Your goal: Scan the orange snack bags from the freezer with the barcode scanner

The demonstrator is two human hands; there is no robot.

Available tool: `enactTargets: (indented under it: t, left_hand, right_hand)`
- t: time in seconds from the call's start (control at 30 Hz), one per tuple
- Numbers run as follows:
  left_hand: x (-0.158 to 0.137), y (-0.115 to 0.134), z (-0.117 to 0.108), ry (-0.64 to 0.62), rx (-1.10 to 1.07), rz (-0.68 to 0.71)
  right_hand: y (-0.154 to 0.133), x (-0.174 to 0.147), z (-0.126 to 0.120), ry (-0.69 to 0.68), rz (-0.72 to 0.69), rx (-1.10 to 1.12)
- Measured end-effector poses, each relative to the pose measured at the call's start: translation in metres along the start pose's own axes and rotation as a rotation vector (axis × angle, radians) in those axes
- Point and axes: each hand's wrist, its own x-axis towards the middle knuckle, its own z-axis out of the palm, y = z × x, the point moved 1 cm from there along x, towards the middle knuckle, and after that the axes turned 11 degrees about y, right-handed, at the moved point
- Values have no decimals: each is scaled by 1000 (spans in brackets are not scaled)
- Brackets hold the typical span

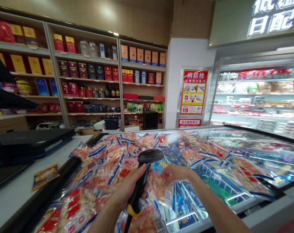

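While L hand (128, 187) wraps round blk scanner (150, 156), R hand (177, 174) pinches clear pkg (158, 191), other pkgs (75, 207) piled around.

Tilted black scanner (139, 183), clear packet (158, 190) alongside

Left hand (129, 187) — scanner (140, 183); right hand (178, 174) — packet (159, 191)

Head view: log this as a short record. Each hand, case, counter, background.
left hand: grips a black-and-yellow handheld scanner
right hand: pinches a clear food packet
glass-topped case: many similar packets spread over its top
counter: small orange-brown pouch lying flat
background: shelves of boxes, red poster on the right
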Motion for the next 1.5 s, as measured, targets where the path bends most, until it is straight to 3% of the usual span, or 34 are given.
enactTargets:
  t: [0.07, 0.27, 0.4, 0.47, 0.7, 1.03, 1.13, 1.27, 1.33, 1.4, 1.5]
  left_hand:
    - [0, 0, -1, -6, -11, -1]
    - [-3, 0, 0, -43, -42, -12]
    - [-6, -4, 4, -37, -9, -53]
    - [-7, -6, 6, -18, 21, -66]
    - [-6, -7, 9, 37, 20, -84]
    - [-7, -8, 9, 30, 44, -95]
    - [-8, -6, 10, 68, 14, -64]
    - [-8, -6, 9, 89, 6, -42]
    - [-8, -6, 8, 84, 8, -30]
    - [-7, -7, 7, 65, 11, -29]
    - [-5, -8, 5, 17, 4, -51]
  right_hand:
    - [6, -5, -7, 130, 37, 183]
    - [34, -11, -36, 707, 48, 625]
    - [48, -5, -48, 1151, -62, 735]
    - [51, -1, -48, 1271, -110, 698]
    - [53, 3, -43, 1342, -79, 601]
    - [65, 3, -46, 1340, 41, 308]
    - [71, -5, -56, 1402, 100, 73]
    - [68, -21, -72, 1488, 343, -365]
    - [62, -26, -73, 1510, 366, -611]
    - [58, -25, -66, 1401, 264, -838]
    - [63, -19, -54, 1089, 170, -997]
